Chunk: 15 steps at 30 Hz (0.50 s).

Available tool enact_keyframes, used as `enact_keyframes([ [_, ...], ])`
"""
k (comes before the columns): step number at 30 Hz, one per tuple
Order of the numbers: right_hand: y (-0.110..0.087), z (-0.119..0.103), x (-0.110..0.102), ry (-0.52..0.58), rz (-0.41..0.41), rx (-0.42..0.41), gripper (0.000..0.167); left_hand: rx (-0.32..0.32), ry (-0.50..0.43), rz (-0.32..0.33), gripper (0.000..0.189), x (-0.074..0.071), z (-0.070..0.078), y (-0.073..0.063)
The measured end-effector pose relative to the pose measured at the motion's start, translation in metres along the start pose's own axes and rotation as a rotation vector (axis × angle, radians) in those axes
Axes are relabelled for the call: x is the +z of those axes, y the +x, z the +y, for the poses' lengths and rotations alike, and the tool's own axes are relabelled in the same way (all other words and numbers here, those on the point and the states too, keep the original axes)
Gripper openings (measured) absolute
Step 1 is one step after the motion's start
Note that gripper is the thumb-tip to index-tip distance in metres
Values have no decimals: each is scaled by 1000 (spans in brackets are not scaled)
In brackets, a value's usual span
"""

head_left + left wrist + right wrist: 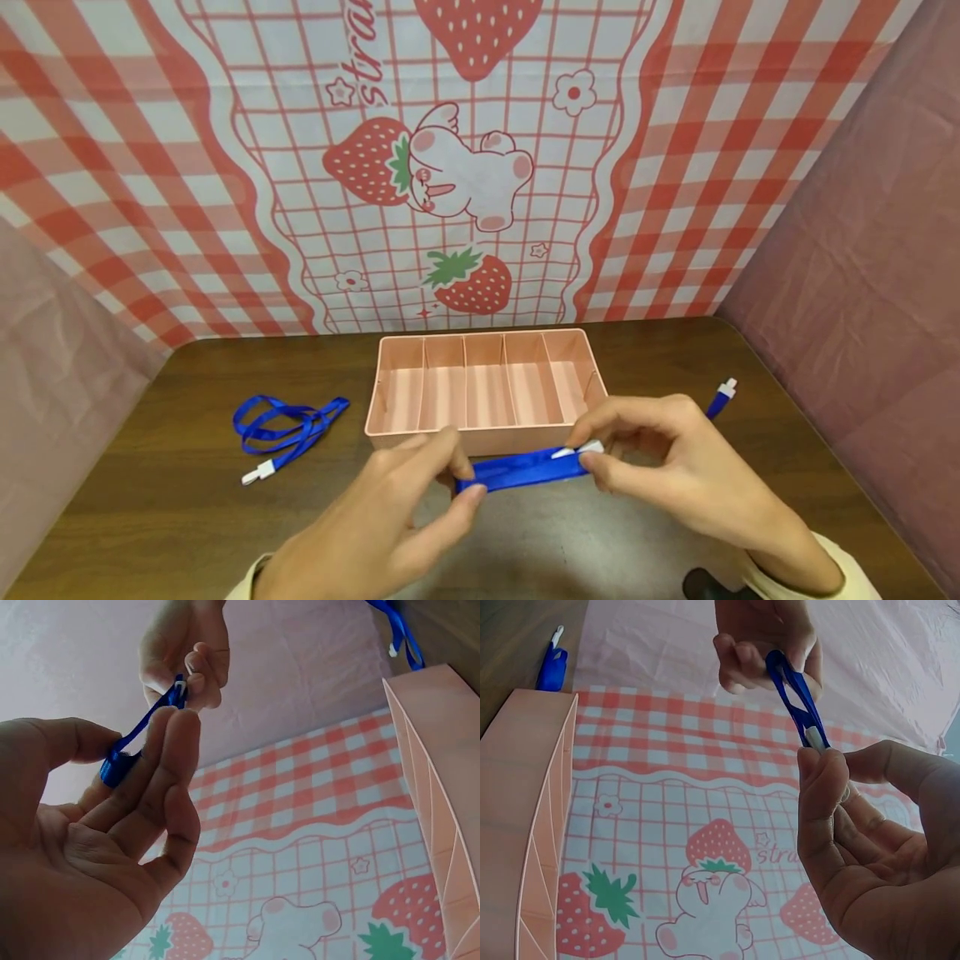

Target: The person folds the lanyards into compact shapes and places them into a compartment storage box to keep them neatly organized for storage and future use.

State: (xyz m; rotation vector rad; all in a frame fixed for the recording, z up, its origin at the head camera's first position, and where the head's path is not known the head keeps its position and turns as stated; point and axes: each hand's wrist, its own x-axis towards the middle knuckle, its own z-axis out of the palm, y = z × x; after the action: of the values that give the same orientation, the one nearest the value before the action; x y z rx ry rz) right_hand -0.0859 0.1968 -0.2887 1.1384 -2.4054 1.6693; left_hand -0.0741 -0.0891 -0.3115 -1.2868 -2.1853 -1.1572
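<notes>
Hands (pixel 382 517) (pixel 667 471) pinch folded blue lanyard (pixel 517 472) nr pink 5-compt tray (pixel 495 440); coiled lanyard (pixel 306 429) L of tray.

Paired hands in opposed pinch grips

The left hand (pixel 384 517) and right hand (pixel 697 479) face each other, fingertips apart. Each thumb presses toward its index finger in a pinch. The left wrist view shows the palm, little finger bent. Pale cuffs (pixel 843 568) border both wrists.

There is one pink box (pixel 480 440) with five compartments (pixel 486 400). Around it are three blue lanyards (pixel 303 443) (pixel 519 472) (pixel 717 406), at nine, six and three o'clock. The hands (pixel 382 508) (pixel 686 479) are two.
</notes>
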Motion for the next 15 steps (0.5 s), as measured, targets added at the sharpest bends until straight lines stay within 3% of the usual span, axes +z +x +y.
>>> enact_keyframes([
  [8,0,0,0,-1,-18,-5,30,82,-245,-42,21,-3,0,3],
  [15,-1,2,5,24,-92,-31,34,110,-484,-244,16,-12,2,1],
])
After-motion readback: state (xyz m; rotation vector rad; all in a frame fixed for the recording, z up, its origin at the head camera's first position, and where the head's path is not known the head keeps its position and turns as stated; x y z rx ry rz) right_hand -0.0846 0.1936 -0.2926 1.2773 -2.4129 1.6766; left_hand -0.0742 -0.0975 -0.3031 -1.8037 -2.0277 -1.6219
